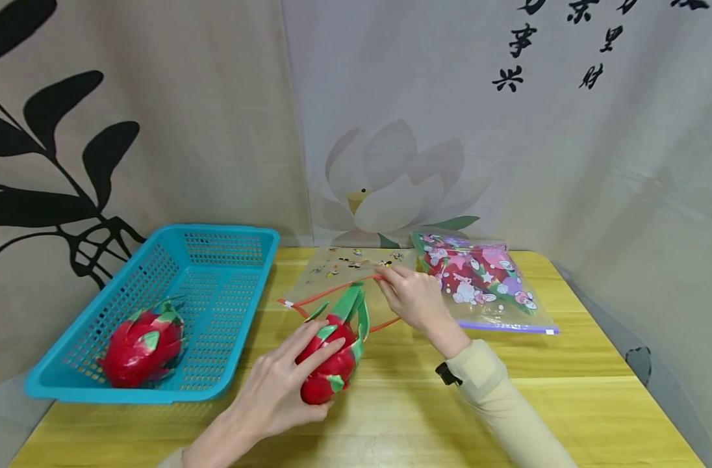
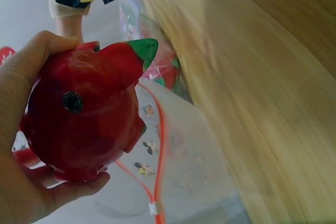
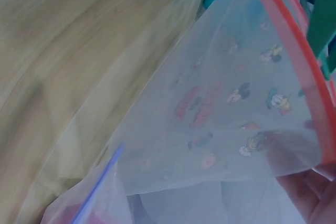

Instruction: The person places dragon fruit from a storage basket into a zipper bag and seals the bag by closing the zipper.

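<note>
Here, nearest, the left hand (image 1: 280, 377) gripped a red dragon fruit (image 1: 343, 365) above the counter (image 1: 426, 422), its thumb and fingers curled round the sides; the fruit's green leaves (image 1: 351, 302) pointed to the far side, their tips at the mouth of a clear bag (image 1: 315, 276); whether they lay inside it, I could not tell; the right hand (image 1: 414, 296), with a black strap (image 1: 448, 374) at its wrist, pinched the bag's red zip edge (image 3: 328, 135) at the right, and the two red strips stood apart; small cartoon figures were printed on that bag, which stretched toward the far edge; to the left stood a blue basket (image 1: 265, 273), a second dragon fruit (image 1: 136, 351) lying in its near end; at the far right lay a patterned bag (image 1: 484, 279), red and green showing through, its purple zip (image 1: 502, 327) turned to the near side; behind the counter hung a pale cloth (image 1: 216, 130), printed with a lotus (image 1: 397, 169) and, at left, dark leaves (image 1: 37, 208).
</note>
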Available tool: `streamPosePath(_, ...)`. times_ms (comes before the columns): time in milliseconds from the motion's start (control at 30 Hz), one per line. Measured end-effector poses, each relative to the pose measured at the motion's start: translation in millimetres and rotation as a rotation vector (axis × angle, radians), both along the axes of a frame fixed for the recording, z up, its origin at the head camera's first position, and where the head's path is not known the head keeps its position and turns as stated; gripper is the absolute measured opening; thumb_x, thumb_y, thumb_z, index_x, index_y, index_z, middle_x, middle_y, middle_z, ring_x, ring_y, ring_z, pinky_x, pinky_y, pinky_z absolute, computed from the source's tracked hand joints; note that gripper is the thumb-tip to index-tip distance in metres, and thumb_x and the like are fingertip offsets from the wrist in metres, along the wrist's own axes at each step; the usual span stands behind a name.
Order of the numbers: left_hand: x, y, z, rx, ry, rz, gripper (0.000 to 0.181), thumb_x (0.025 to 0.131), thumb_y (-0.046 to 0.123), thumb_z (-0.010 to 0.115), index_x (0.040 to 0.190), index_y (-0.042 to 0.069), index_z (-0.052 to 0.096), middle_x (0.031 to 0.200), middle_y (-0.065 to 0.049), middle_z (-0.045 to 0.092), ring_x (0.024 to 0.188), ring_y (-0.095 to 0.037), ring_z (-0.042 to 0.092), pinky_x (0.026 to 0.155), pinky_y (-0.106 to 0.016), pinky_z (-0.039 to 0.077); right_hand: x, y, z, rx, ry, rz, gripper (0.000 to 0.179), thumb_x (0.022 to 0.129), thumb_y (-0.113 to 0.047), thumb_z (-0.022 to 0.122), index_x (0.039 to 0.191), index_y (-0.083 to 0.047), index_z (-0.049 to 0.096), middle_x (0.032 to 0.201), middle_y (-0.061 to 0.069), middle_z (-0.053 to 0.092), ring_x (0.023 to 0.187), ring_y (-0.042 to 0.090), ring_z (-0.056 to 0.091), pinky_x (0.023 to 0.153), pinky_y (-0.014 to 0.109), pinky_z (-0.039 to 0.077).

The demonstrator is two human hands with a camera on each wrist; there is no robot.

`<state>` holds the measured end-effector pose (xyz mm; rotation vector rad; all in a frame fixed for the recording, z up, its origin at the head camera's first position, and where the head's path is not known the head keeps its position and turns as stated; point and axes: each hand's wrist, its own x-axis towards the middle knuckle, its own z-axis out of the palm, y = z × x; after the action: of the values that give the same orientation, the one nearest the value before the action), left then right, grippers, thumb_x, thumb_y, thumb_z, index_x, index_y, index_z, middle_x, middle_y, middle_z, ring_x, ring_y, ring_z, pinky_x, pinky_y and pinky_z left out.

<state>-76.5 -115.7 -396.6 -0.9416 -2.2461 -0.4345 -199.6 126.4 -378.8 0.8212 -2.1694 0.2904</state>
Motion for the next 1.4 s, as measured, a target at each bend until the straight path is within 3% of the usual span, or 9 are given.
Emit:
streamPosePath(400,-9.1,8.0,-2.0,0.131,-0.137,0.165,0.088,0.050,0.041,0.089,0.129,0.022,0.058,0.129,-0.012,0.057,0.097,-0.025,0.067,0.062,-0.030,0.059,12.4,-9,-0.2,0.014,-0.011,0.024,0.016,0.085,-0.017,0.068,0.099,-0.012,0.073,0.072,-0.001,0.069,0.042,0.010,0.050,0.035,0.020,0.032)
streamPosePath(600,-12.6,14.2,-0.3,0.223,-0.217,0.225,0.085,0.053,0.041,0.088,0.130,0.023,0.057,0.128,-0.011,0.057,0.089,-0.021,0.067,0.061,-0.029,0.059,15.1,-11,-1.9,0.028,-0.018,0.026,0.017,0.085,-0.018,0.068,0.100,-0.011,0.073,0.077,0.000,0.072,0.049,0.011,0.060,0.037,0.020,0.037)
streamPosePath(767,-15.1,17.8,0.8,0.267,-0.255,0.265,0.083,0.055,0.042,0.087,0.130,0.026,0.057,0.130,-0.012,0.057,0.087,-0.022,0.068,0.061,-0.031,0.059,16.8,-12,-2.5,0.037,-0.019,0.031,0.014,0.085,-0.018,0.068,0.095,-0.010,0.073,0.076,-0.001,0.070,0.048,0.010,0.059,0.037,0.020,0.037)
streamPosePath(967,-17.0,19.6,-0.1,0.230,-0.202,0.253,0.085,0.053,0.044,0.088,0.129,0.022,0.058,0.129,-0.014,0.057,0.094,-0.026,0.066,0.062,-0.033,0.059,18.8,-14,-3.1,0.040,-0.026,0.040,0.012,0.086,-0.018,0.067,0.093,-0.009,0.073,0.067,-0.002,0.065,0.043,0.007,0.050,0.037,0.018,0.032)
streamPosePath(1400,-21.2,23.6,-2.1,0.092,-0.051,0.236,0.082,0.052,0.038,0.087,0.127,0.019,0.061,0.134,-0.015,0.054,0.111,-0.031,0.060,0.059,-0.034,0.059,23.3,-18,-1.2,0.040,-0.022,0.060,0.010,0.085,-0.020,0.070,0.088,-0.011,0.072,0.066,-0.003,0.066,0.042,0.007,0.050,0.038,0.016,0.030)
